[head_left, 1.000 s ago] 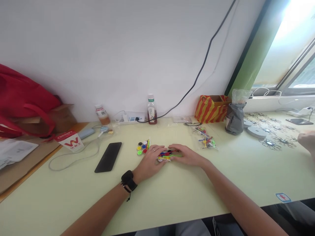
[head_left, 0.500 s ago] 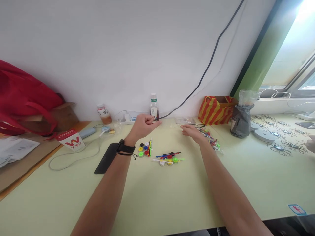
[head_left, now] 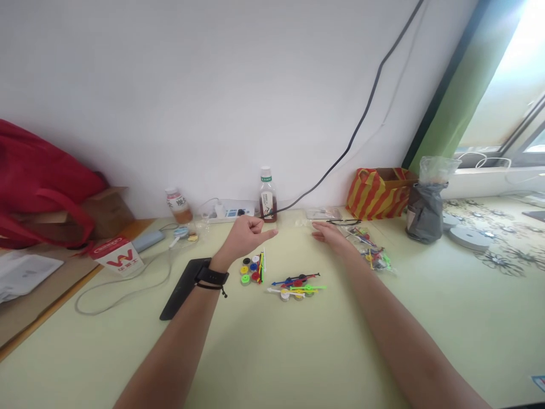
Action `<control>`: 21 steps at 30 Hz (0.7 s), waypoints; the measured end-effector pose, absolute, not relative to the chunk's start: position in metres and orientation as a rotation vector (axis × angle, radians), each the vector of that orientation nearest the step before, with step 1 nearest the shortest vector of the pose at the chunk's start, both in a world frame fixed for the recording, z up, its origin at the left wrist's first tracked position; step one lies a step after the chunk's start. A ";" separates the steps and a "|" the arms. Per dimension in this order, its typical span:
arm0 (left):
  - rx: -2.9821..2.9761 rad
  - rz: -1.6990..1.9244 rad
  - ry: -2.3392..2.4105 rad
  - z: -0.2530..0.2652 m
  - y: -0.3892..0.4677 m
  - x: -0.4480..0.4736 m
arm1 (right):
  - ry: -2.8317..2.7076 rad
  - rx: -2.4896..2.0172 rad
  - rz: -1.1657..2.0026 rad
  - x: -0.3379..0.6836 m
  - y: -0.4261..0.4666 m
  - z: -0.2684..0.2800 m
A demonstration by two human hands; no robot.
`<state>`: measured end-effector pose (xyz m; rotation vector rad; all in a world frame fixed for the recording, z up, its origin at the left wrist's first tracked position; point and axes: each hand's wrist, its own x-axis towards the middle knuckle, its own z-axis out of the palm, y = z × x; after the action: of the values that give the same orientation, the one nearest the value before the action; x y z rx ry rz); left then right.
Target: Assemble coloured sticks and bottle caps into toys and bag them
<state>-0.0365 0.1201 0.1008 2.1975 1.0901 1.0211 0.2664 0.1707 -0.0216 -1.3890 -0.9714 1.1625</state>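
Note:
Over the middle of the table, my left hand (head_left: 247, 237) is in the air with its fingers curled and the thumb stretched out apart from them; I see nothing in it. Just below it lie several small round discs (head_left: 251, 271) in different colours, beside a row of thin coloured sticks (head_left: 262, 267). My right hand (head_left: 331, 234) is open, fingers extended toward the left, and also looks bare. Between and below the hands rests a group of coloured plastic arrow spinners (head_left: 298, 285) on round bases. Past my right wrist is a clear bag of mixed coloured parts (head_left: 378, 258).
A dark flat phone-like slab (head_left: 183, 292) lies by my left wrist. Bottles (head_left: 267, 196) and a power strip (head_left: 230, 211) stand by the wall, where a black cable (head_left: 357, 130) hangs. A striped bag (head_left: 377, 193), a grey bag (head_left: 426, 213) and flower-shaped metal pieces (head_left: 500, 261) are rightward.
The view has tilted and shifted slightly, so the table items appear lower. Both hands keep nearly the same pose. A hand at the far right edge is out of view now.

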 end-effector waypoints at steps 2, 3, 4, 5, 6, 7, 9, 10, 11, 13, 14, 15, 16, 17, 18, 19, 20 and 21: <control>2.205 1.003 1.108 0.098 0.123 -0.036 | -0.974 -1.393 1.171 0.267 0.175 -0.025; 2.207 0.973 1.110 0.097 0.124 -0.036 | -0.980 -1.397 1.174 0.268 0.176 -0.026; 2.206 0.936 1.107 0.096 0.125 -0.037 | -0.988 -1.403 1.176 0.268 0.177 -0.027; 2.204 0.898 1.097 0.095 0.126 -0.037 | -0.998 -1.411 1.178 0.268 0.178 -0.027; 2.202 0.870 1.088 0.094 0.127 -0.038 | -1.010 -1.420 1.178 0.269 0.179 -0.028; 2.201 0.853 1.084 0.093 0.128 -0.038 | -1.025 -1.430 1.177 0.269 0.179 -0.028; 2.205 0.851 1.093 0.092 0.129 -0.039 | -1.060 -1.452 1.172 0.269 0.178 -0.027; 2.209 0.853 1.099 0.092 0.129 -0.039 | -1.080 -1.463 1.166 0.269 0.177 -0.027; 2.213 0.851 1.101 0.093 0.129 -0.039 | -1.100 -1.473 1.158 0.269 0.176 -0.026; 2.221 0.836 1.093 0.094 0.127 -0.038 | -1.142 -1.493 1.137 0.269 0.174 -0.025; 2.226 0.829 1.086 0.095 0.126 -0.038 | -1.164 -1.501 1.124 0.268 0.173 -0.024; 2.229 0.821 1.081 0.096 0.125 -0.037 | -1.186 -1.510 1.110 0.268 0.172 -0.023; 2.230 0.813 1.079 0.097 0.124 -0.037 | -1.210 -1.518 1.095 0.267 0.171 -0.022; 2.229 0.802 1.080 0.098 0.123 -0.037 | -1.237 -1.528 1.079 0.266 0.171 -0.021; 2.227 0.790 1.081 0.098 0.122 -0.036 | -1.266 -1.541 1.061 0.265 0.170 -0.020; 2.224 0.778 1.081 0.099 0.122 -0.036 | -1.299 -1.557 1.041 0.263 0.170 -0.020; 2.223 0.767 1.079 0.099 0.122 -0.036 | -1.332 -1.573 1.019 0.261 0.170 -0.020; 2.224 0.754 1.074 0.099 0.121 -0.036 | -1.367 -1.592 0.989 0.259 0.170 -0.020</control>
<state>-0.0359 0.1215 0.0990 2.2235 1.0738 0.7545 0.2593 0.1698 -0.0203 -1.5919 -1.3672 0.9894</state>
